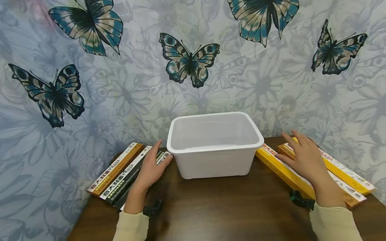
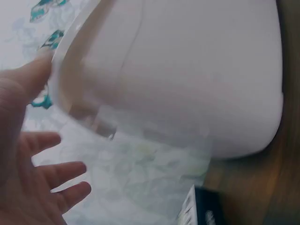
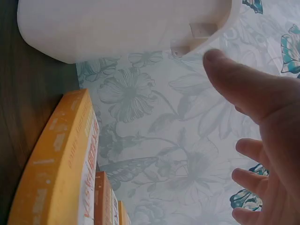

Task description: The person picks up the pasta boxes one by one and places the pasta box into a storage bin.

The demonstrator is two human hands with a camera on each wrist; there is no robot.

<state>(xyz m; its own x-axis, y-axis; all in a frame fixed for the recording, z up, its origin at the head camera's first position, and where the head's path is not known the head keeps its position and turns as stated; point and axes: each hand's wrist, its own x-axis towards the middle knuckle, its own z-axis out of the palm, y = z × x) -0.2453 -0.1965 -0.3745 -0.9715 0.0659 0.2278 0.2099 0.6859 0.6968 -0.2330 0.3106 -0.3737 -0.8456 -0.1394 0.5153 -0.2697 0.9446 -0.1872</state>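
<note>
A white plastic bin (image 1: 214,164) stands upright on the table, and no contents show inside it. My left hand (image 1: 150,170) is beside the bin's left end, above long slim cartons, its fingers extended. In the left wrist view the thumb (image 2: 35,77) overlaps the bin's rim; whether it touches, I cannot tell. To the bin's right, my right hand (image 1: 309,159) is spread over long yellow-and-white cartons (image 1: 283,170), holding nothing. The right wrist view shows its thumb (image 3: 243,84) close to the rim.
Brown-and-white (image 1: 116,169) and black-and-white cartons (image 1: 126,175) lie side by side at the left. Another yellow carton (image 1: 349,170) and a brown one (image 1: 351,194) lie at the right. Behind the brown wooden table (image 1: 223,207) rises a butterfly-patterned wall (image 1: 135,100).
</note>
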